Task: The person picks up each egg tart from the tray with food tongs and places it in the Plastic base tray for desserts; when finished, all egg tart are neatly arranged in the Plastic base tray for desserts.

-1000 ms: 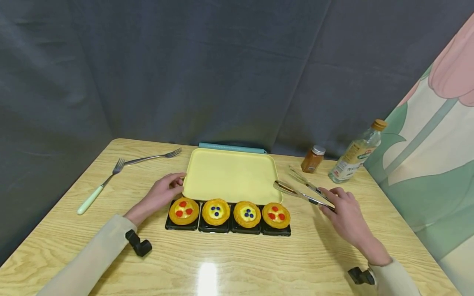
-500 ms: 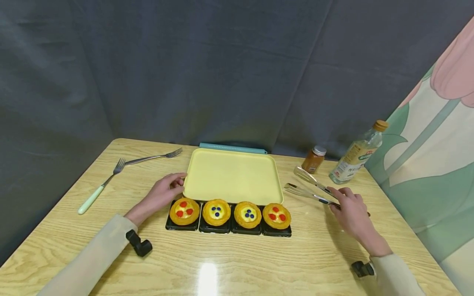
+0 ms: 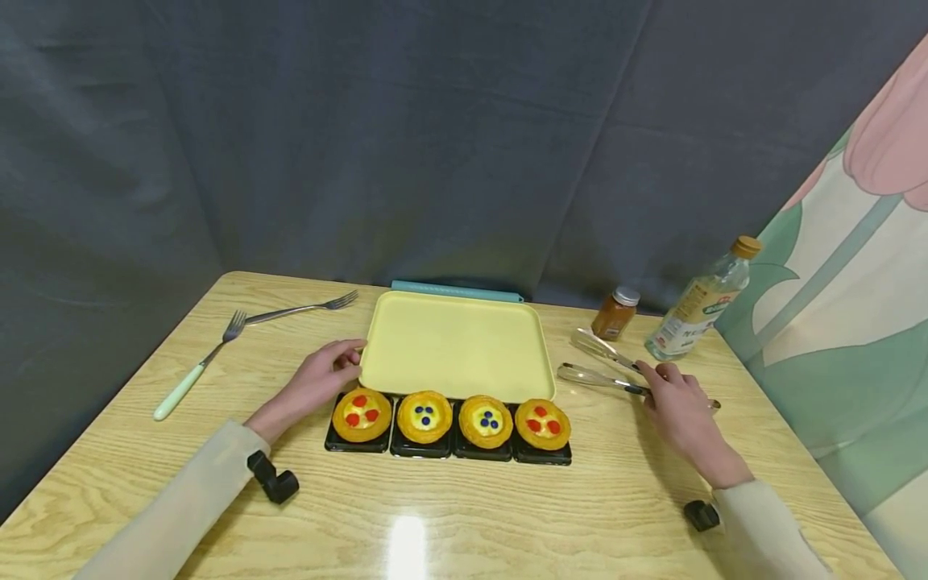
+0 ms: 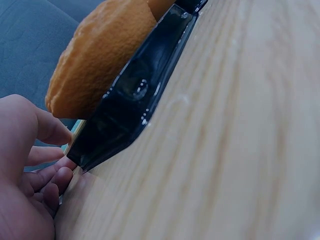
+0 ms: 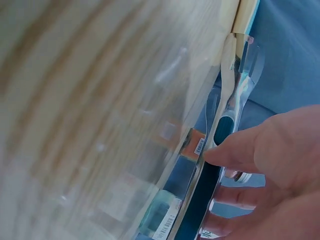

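In the head view a yellow tray (image 3: pixel 457 342) lies flat at the back middle. My left hand (image 3: pixel 329 374) is at its left edge, fingers bent and tips on the rim; the left wrist view shows the fingertips (image 4: pixel 67 135) there, beside a black plastic base. Several tarts (image 3: pixel 424 416) with red or blue dots sit on black bases in a row along the tray's front edge. My right hand (image 3: pixel 680 411) grips metal tongs (image 3: pixel 598 377) by their dark grips, thumb on one side. The tongs' arms stand apart with nothing between them, their tips pointing towards the tray.
A small brown jar (image 3: pixel 615 314) and a clear bottle (image 3: pixel 699 302) stand behind the tongs. Two forks lie on the left, one with a green handle (image 3: pixel 178 393). A teal strip (image 3: pixel 457 290) runs behind the tray. The dark curtain (image 3: pixel 406 145) closes off the back.
The right hand has drawn the tongs back to the right, away from the tray, and their arms have shifted slightly in the grip. The left hand, tray and tarts stay put.
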The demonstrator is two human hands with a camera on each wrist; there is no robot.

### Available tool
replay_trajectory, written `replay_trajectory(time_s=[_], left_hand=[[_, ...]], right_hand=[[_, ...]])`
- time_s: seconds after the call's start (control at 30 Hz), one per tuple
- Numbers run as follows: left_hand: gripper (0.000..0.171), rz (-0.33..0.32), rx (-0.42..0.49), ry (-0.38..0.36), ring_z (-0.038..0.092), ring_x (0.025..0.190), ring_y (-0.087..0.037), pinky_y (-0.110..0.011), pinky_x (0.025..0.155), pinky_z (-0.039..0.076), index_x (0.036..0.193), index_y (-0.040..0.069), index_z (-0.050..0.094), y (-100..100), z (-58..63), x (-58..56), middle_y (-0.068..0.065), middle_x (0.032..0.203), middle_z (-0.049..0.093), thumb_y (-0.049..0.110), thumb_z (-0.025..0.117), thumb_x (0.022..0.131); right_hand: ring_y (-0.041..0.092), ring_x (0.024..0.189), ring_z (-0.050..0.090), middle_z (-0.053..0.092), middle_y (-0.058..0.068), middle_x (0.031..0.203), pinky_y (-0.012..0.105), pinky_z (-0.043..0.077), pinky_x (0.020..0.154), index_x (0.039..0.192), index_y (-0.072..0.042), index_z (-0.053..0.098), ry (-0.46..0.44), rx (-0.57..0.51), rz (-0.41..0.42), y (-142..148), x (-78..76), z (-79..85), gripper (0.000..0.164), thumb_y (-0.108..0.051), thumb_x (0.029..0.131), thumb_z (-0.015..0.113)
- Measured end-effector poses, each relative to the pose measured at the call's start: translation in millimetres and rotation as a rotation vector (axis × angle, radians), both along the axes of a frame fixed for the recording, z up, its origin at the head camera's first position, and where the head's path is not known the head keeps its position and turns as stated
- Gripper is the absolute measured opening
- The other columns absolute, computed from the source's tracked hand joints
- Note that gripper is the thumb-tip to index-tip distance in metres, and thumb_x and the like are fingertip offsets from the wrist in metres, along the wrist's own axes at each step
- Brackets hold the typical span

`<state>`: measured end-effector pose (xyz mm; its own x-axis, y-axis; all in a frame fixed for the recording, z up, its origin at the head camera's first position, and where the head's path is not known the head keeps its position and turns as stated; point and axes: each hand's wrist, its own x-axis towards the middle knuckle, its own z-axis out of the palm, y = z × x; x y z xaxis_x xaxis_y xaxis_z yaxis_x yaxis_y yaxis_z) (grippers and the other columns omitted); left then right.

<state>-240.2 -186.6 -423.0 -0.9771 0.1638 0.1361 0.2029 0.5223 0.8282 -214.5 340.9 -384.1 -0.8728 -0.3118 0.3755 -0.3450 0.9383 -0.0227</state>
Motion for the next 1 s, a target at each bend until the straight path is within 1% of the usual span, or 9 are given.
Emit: replay_trajectory(time_s=[0.1, 0.17, 0.23, 0.33, 0.5, 0.63, 0.73, 0.83, 1.0], left_hand=[[0.047, -0.004, 0.001, 0.007, 0.052, 0.096, -0.024, -0.040, 0.082, 0.045, 0.142, -0.005, 0.052, -0.1, -0.3, 0.1, -0.012, 0.109, 0.058, 0.008, 0.060, 0.097], [0.047, -0.005, 0.003, 0.007, 0.052, 0.096, -0.024, -0.040, 0.083, 0.045, 0.142, -0.005, 0.052, -0.2, -0.3, 0.2, -0.012, 0.109, 0.058, 0.009, 0.060, 0.097], [0.048, -0.006, 0.004, 0.004, 0.053, 0.097, -0.024, -0.040, 0.083, 0.045, 0.142, -0.005, 0.052, -0.1, -0.3, 0.0, -0.012, 0.109, 0.058, 0.009, 0.060, 0.097], [0.048, -0.002, 0.007, -0.002, 0.052, 0.097, -0.024, -0.040, 0.082, 0.045, 0.142, -0.004, 0.052, 0.0, -0.7, -0.4, -0.012, 0.109, 0.058, 0.009, 0.061, 0.097], [0.049, 0.000, 0.009, -0.002, 0.052, 0.096, -0.024, -0.039, 0.080, 0.045, 0.143, -0.005, 0.051, 0.1, -1.0, -0.8, -0.012, 0.109, 0.058, 0.009, 0.061, 0.097], [0.049, -0.003, 0.006, 0.001, 0.052, 0.096, -0.024, -0.039, 0.080, 0.045, 0.143, -0.005, 0.051, 0.1, 0.5, -1.4, -0.012, 0.109, 0.058, 0.010, 0.061, 0.097], [0.048, 0.001, 0.003, 0.000, 0.052, 0.095, -0.024, -0.038, 0.079, 0.046, 0.143, -0.005, 0.052, -0.3, 0.6, -1.6, -0.011, 0.108, 0.058, 0.009, 0.061, 0.097], [0.048, 0.004, 0.000, -0.006, 0.052, 0.095, -0.024, -0.038, 0.078, 0.046, 0.143, -0.005, 0.051, -0.6, -0.4, -1.8, -0.011, 0.108, 0.058, 0.009, 0.060, 0.097], [0.048, 0.007, 0.013, -0.036, 0.052, 0.096, -0.025, -0.038, 0.079, 0.046, 0.144, -0.002, 0.051, -2.1, -0.6, -1.5, -0.011, 0.109, 0.057, 0.010, 0.059, 0.098]], right_hand=[[0.047, 0.080, 0.056, 0.055, 0.028, 0.100, 0.061, 0.045, 0.076, 0.128, 0.012, 0.058, 0.044, 0.055, 0.017, -0.3, -2.7, -0.8, 0.047, 0.009, 0.082, 0.069], [0.046, 0.080, 0.056, 0.054, 0.027, 0.099, 0.061, 0.045, 0.075, 0.129, 0.012, 0.057, 0.043, 0.078, 0.011, -1.0, -3.7, -1.0, 0.047, 0.009, 0.083, 0.069], [0.048, 0.080, 0.056, 0.054, 0.026, 0.101, 0.062, 0.045, 0.071, 0.131, 0.010, 0.056, 0.019, 0.088, -0.010, -2.1, -4.0, -0.7, 0.048, 0.007, 0.085, 0.068], [0.048, 0.079, 0.057, 0.054, 0.028, 0.105, 0.060, 0.046, 0.065, 0.135, 0.010, 0.053, -0.054, 0.089, -0.045, -3.3, -4.7, -0.2, 0.049, 0.006, 0.088, 0.066], [0.046, 0.071, 0.057, 0.053, 0.033, 0.109, 0.054, 0.048, 0.053, 0.137, 0.013, 0.048, -0.145, 0.061, -0.047, -3.4, -7.3, -0.6, 0.051, 0.009, 0.089, 0.063], [0.047, 0.073, 0.059, 0.052, 0.036, 0.108, 0.058, 0.050, 0.060, 0.135, 0.017, 0.047, -0.157, 0.028, -0.032, -3.5, -8.9, -1.3, 0.050, 0.011, 0.087, 0.061], [0.049, 0.075, 0.059, 0.052, 0.037, 0.107, 0.060, 0.050, 0.066, 0.134, 0.017, 0.047, -0.170, 0.011, -0.043, -4.6, -9.7, -0.7, 0.048, 0.011, 0.088, 0.059], [0.052, 0.079, 0.059, 0.051, 0.038, 0.111, 0.062, 0.049, 0.063, 0.136, 0.016, 0.046, -0.222, -0.006, -0.093, -8.1, -8.9, 2.2, 0.051, 0.008, 0.088, 0.058], [0.061, 0.098, 0.054, 0.045, 0.041, 0.126, 0.070, 0.046, 0.067, 0.143, 0.011, 0.042, -0.291, -0.018, -0.169, -18.4, -6.0, 7.7, 0.061, -0.004, 0.088, 0.065]])
